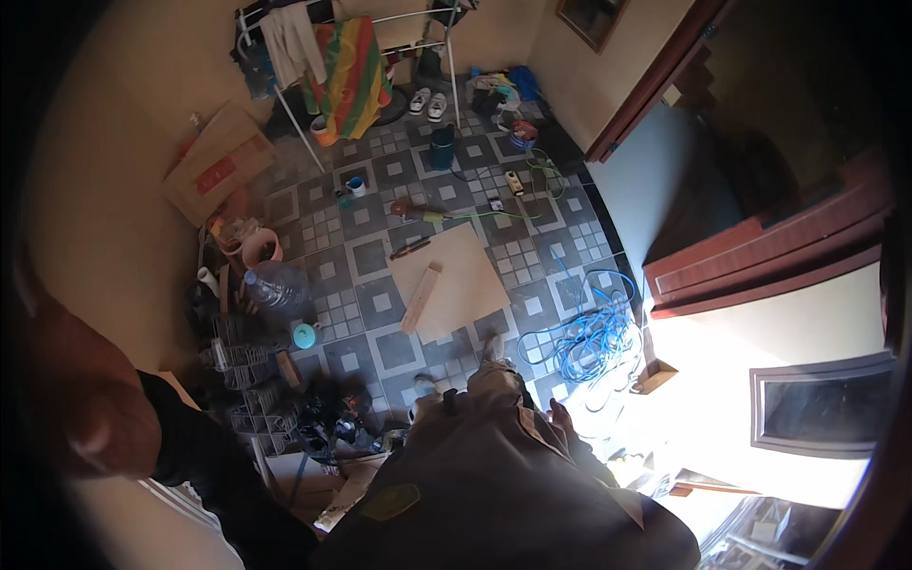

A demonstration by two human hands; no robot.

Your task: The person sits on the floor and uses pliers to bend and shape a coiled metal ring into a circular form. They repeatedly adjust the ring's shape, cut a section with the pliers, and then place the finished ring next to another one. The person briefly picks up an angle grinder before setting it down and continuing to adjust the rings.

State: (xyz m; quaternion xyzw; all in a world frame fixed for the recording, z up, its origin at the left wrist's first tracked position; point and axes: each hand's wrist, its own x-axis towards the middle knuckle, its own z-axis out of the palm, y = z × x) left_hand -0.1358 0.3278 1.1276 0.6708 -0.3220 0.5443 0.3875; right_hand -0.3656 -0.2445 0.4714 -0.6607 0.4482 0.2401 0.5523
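My left hand [104,408] is raised close to the camera at the left edge. It is blurred and partly cut off, so its grip cannot be made out. Beside my right thigh hangs my right hand [560,418], fingers loosely stretched and nothing seen in them; the sunlit floor is behind it. In front of my feet lies a flat tan board [470,285]. A short wooden strip [422,298] rests on it at a slant. Across the board's far left corner is a dark slim tool [411,247]. Just beyond sits what looks like an angle grinder [418,211] with a green cord.
A tangled blue hose or cable [594,342] lies right of the board. Left are a large water bottle [275,288], a pink bucket [261,249], cardboard [218,161] and wire racks [261,408]. A drying rack [294,123] with clothes stands at the back. A reddish door [760,256] is at right.
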